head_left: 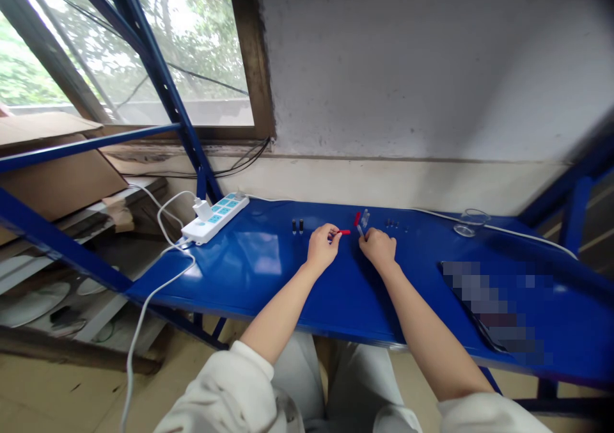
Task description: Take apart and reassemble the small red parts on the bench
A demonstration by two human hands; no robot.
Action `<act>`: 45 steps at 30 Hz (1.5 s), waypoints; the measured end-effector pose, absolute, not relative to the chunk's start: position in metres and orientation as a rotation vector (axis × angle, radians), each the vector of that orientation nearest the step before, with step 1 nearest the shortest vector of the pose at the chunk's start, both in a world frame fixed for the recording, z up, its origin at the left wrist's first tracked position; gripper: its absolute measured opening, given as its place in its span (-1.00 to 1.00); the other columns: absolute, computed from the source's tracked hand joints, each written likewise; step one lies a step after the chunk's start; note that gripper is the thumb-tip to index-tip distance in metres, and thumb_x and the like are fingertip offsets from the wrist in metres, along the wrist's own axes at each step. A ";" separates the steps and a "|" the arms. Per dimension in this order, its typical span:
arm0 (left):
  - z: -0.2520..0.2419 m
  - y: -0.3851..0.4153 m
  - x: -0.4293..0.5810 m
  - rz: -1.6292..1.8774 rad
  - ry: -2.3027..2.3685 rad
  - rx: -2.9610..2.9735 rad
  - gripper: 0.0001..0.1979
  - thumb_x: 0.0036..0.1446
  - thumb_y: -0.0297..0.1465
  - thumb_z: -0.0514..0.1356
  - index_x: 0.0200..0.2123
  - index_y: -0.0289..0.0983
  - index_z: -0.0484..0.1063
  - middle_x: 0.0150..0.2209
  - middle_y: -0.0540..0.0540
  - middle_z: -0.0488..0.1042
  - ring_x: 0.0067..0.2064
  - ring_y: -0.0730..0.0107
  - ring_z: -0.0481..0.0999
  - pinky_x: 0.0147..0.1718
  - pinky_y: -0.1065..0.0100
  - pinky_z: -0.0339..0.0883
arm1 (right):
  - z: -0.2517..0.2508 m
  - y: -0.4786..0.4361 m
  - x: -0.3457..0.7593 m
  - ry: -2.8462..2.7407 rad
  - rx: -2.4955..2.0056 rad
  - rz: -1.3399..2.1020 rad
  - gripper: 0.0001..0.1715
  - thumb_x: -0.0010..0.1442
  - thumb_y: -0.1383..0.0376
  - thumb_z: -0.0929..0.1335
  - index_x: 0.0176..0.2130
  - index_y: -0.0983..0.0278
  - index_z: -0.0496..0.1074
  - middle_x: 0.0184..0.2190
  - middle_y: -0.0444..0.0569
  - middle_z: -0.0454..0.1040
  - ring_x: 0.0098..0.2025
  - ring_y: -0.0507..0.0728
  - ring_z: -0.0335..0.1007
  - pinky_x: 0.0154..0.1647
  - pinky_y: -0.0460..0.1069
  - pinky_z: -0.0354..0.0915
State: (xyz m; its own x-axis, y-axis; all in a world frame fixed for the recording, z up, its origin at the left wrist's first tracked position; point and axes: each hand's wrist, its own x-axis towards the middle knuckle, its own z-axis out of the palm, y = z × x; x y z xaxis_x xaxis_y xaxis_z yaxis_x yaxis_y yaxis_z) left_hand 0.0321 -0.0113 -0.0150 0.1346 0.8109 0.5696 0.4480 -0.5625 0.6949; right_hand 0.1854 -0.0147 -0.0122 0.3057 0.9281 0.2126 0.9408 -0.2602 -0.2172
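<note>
My left hand (323, 246) pinches a small red plastic stick (343, 232) in its fingertips, and the stick points right. My right hand (378, 246) holds a slim transparent tube (360, 229) at its fingertips. Just above that tube stand a red piece (357, 219) and a clear piece (365, 218); I cannot tell whether they touch the hand. Both hands rest close together on the blue metal bench (249, 273). Two small dark cylinders (297, 226) stand left of my left hand, and several tiny dark parts (393, 224) lie right of my right hand.
A white power strip (215, 217) with a white cable lies at the bench's left end. A glass dish (470, 222) sits at the back right, and a pixelated flat item (494, 305) lies front right. Blue shelf uprights and a window flank the bench.
</note>
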 end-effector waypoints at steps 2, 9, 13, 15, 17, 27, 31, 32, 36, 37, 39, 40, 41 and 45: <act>-0.015 -0.011 0.032 1.402 1.215 2.063 -0.92 0.06 -0.41 0.08 -0.38 -0.27 0.35 -0.40 -0.05 0.42 -0.38 0.47 0.36 -0.35 0.40 0.31 | -0.009 -0.020 0.185 -1.709 -2.309 0.005 -0.76 0.08 0.26 0.21 -0.33 0.34 0.38 -0.30 0.13 0.44 -0.21 0.22 0.36 -0.23 0.08 0.09; -0.017 -0.010 0.031 1.412 1.210 2.091 -0.92 0.06 -0.41 0.09 -0.38 -0.27 0.35 -0.41 -0.04 0.41 -0.40 0.49 0.35 -0.37 0.42 0.29 | -0.011 -0.019 0.187 -1.699 -2.258 -0.034 -0.61 0.12 0.11 0.20 -0.22 0.35 0.35 -0.23 0.15 0.41 -0.17 0.23 0.34 -0.21 0.09 0.12; -0.018 -0.010 0.032 1.402 1.217 2.083 -0.93 0.05 -0.41 0.09 -0.38 -0.27 0.35 -0.41 -0.04 0.42 -0.40 0.49 0.36 -0.36 0.41 0.29 | -0.019 -0.008 0.187 -1.779 -2.157 -0.037 -0.72 0.15 0.21 0.21 -0.25 0.32 0.38 -0.23 0.11 0.40 -0.17 0.17 0.34 -0.25 0.01 0.13; -0.017 -0.010 0.032 1.397 1.225 2.059 -0.93 0.05 -0.41 0.09 -0.39 -0.27 0.35 -0.41 -0.04 0.42 -0.40 0.48 0.36 -0.35 0.40 0.30 | -0.021 -0.006 0.186 -1.815 -2.125 0.000 -0.77 0.15 0.26 0.21 -0.30 0.31 0.39 -0.26 0.09 0.42 -0.22 0.13 0.36 -0.28 -0.02 0.13; -0.017 -0.010 0.032 1.405 1.224 2.014 -0.92 0.05 -0.40 0.09 -0.39 -0.28 0.35 -0.41 -0.04 0.42 -0.40 0.49 0.37 -0.35 0.40 0.30 | -0.021 -0.007 0.187 -1.830 -2.086 0.028 -0.80 0.14 0.28 0.21 -0.35 0.31 0.39 -0.32 0.07 0.43 -0.28 0.12 0.37 -0.32 -0.04 0.13; -0.029 0.008 0.030 1.438 1.169 1.592 -0.89 -0.02 -0.40 0.16 -0.39 -0.32 0.35 -0.49 -0.02 0.39 -0.45 0.53 0.38 -0.39 0.42 0.32 | -0.014 -0.018 0.187 -1.482 -1.633 0.281 -0.78 -0.03 0.17 0.30 -0.41 0.29 0.32 -0.61 -0.13 0.38 -0.55 0.01 0.26 -0.45 -0.09 0.15; -0.029 0.009 0.031 1.396 1.119 1.442 -0.91 -0.04 -0.44 0.17 -0.40 -0.34 0.35 -0.49 -0.04 0.41 -0.44 0.51 0.41 -0.41 0.42 0.32 | -0.010 -0.019 0.184 -1.306 -1.437 0.501 -0.76 -0.05 0.17 0.30 -0.41 0.29 0.26 -0.63 -0.13 0.38 -0.57 0.01 0.26 -0.46 -0.08 0.18; -0.027 0.008 0.031 1.389 1.109 1.410 -0.91 -0.04 -0.46 0.17 -0.40 -0.34 0.35 -0.49 -0.05 0.42 -0.44 0.51 0.41 -0.41 0.42 0.32 | -0.009 -0.020 0.183 -1.264 -1.374 0.567 -0.76 -0.04 0.17 0.29 -0.40 0.29 0.25 -0.62 -0.12 0.39 -0.58 0.00 0.25 -0.48 -0.08 0.18; -0.020 0.003 0.031 1.366 1.089 1.307 -0.93 -0.05 -0.48 0.18 -0.42 -0.35 0.35 -0.50 -0.06 0.43 -0.46 0.51 0.42 -0.42 0.42 0.31 | -0.003 -0.023 0.179 -1.174 -1.190 0.747 -0.79 -0.03 0.21 0.26 -0.38 0.31 0.25 -0.52 -0.03 0.46 -0.62 -0.04 0.20 -0.54 -0.09 0.16; -0.019 0.002 0.031 1.361 1.082 1.285 -0.94 -0.06 -0.49 0.18 -0.43 -0.35 0.35 -0.50 -0.06 0.43 -0.46 0.51 0.41 -0.42 0.42 0.31 | -0.002 -0.024 0.178 -1.171 -1.167 0.776 -0.79 -0.03 0.22 0.26 -0.37 0.32 0.26 -0.50 -0.01 0.47 -0.61 -0.04 0.20 -0.54 -0.09 0.16; -0.016 0.001 0.030 1.352 1.071 1.248 -0.94 -0.06 -0.49 0.18 -0.43 -0.35 0.35 -0.50 -0.06 0.44 -0.47 0.52 0.41 -0.42 0.42 0.31 | 0.000 -0.025 0.177 -1.165 -1.136 0.825 -0.78 -0.03 0.22 0.28 -0.37 0.32 0.28 -0.49 -0.01 0.48 -0.60 -0.04 0.21 -0.54 -0.09 0.16; -0.015 0.001 0.030 1.347 1.072 1.231 -0.94 -0.06 -0.49 0.19 -0.43 -0.35 0.35 -0.50 -0.06 0.44 -0.48 0.52 0.40 -0.42 0.42 0.30 | 0.000 -0.025 0.177 -1.155 -1.119 0.847 -0.78 -0.04 0.22 0.29 -0.37 0.32 0.29 -0.49 -0.02 0.48 -0.60 -0.04 0.22 -0.54 -0.09 0.15; -0.014 0.000 0.030 1.341 1.074 1.215 -0.93 -0.06 -0.49 0.19 -0.43 -0.35 0.36 -0.50 -0.07 0.45 -0.48 0.52 0.40 -0.42 0.42 0.29 | 0.000 -0.025 0.177 -1.141 -1.099 0.869 -0.78 -0.05 0.22 0.30 -0.38 0.31 0.30 -0.50 -0.03 0.48 -0.60 -0.04 0.22 -0.54 -0.09 0.14; -0.013 -0.001 0.028 1.284 1.061 1.161 -0.90 -0.07 -0.46 0.20 -0.41 -0.35 0.37 -0.46 -0.09 0.47 -0.51 0.55 0.37 -0.43 0.43 0.25 | -0.003 -0.022 0.180 -1.036 -0.999 0.960 -0.78 -0.09 0.23 0.36 -0.41 0.31 0.33 -0.53 -0.05 0.47 -0.62 -0.05 0.20 -0.58 -0.10 0.10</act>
